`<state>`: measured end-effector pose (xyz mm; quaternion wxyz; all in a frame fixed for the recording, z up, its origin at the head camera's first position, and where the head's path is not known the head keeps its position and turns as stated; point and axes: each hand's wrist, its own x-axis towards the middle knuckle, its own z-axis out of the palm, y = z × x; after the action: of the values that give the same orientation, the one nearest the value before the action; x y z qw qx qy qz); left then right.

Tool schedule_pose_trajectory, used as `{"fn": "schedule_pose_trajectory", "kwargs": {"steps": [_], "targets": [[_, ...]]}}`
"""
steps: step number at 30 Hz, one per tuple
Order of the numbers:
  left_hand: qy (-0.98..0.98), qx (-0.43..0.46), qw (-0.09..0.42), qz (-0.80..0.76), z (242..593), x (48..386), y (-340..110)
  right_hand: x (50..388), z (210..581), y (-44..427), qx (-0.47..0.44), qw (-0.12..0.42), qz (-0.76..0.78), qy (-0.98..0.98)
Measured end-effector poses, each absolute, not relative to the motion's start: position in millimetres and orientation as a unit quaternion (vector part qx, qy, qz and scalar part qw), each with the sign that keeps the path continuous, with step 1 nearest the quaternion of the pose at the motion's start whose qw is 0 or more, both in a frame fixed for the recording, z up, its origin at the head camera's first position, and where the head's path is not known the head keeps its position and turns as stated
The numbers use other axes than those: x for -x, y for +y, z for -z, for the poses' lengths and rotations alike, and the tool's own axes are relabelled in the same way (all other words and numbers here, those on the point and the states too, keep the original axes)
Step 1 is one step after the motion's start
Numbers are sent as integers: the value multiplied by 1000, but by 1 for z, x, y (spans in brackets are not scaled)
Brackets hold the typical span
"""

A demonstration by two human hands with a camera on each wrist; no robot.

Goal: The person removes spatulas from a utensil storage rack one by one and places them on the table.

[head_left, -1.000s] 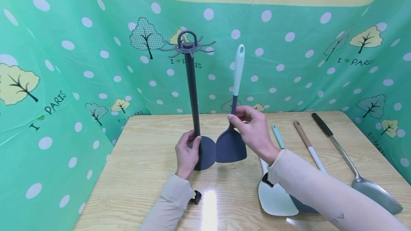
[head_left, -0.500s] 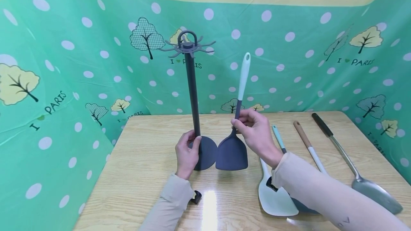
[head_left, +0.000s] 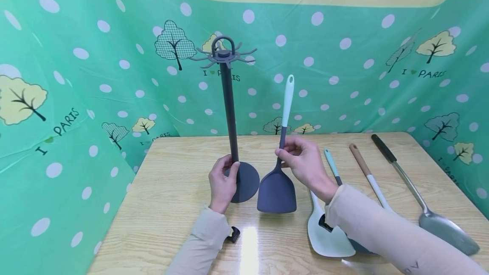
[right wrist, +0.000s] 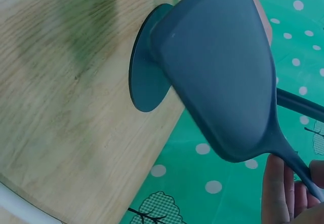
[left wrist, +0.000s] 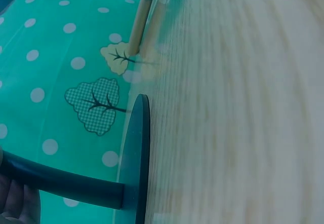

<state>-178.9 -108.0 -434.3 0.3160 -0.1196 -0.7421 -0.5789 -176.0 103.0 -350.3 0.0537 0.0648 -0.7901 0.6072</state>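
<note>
A dark utensil stand [head_left: 229,109] rises from a round base [head_left: 247,183], with a ring of hooks and a loop at its top. Low on its pole, my left hand [head_left: 223,183] grips it; in the left wrist view the pole [left wrist: 66,181] meets the base edge-on. My right hand [head_left: 305,162] pinches the dark neck of a spatula [head_left: 276,192] with a mint handle [head_left: 288,101], held upright right of the stand, blade down. The spatula blade [right wrist: 217,72] fills much of the right wrist view and partly covers the base.
On the right of the wooden table [head_left: 179,190] lie a pale spatula [head_left: 330,239], a mint-handled utensil [head_left: 331,164] partly under my right sleeve, a brown-and-white-handled utensil [head_left: 361,160] and a metal turner [head_left: 445,228] with a black handle. A dotted green curtain [head_left: 126,75] surrounds the table.
The right hand has lowered the spatula, its blade dropping below the level of the stand's base in the head view. My left hand and the stand stay where they were.
</note>
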Motion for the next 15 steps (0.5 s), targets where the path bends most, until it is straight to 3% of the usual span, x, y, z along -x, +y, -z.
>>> {"fn": "schedule_pose_trajectory", "kwargs": {"steps": [15], "targets": [[-741, 129, 321, 575, 435, 179, -109, 173, 371, 98, -16, -8, -583, -812]]}}
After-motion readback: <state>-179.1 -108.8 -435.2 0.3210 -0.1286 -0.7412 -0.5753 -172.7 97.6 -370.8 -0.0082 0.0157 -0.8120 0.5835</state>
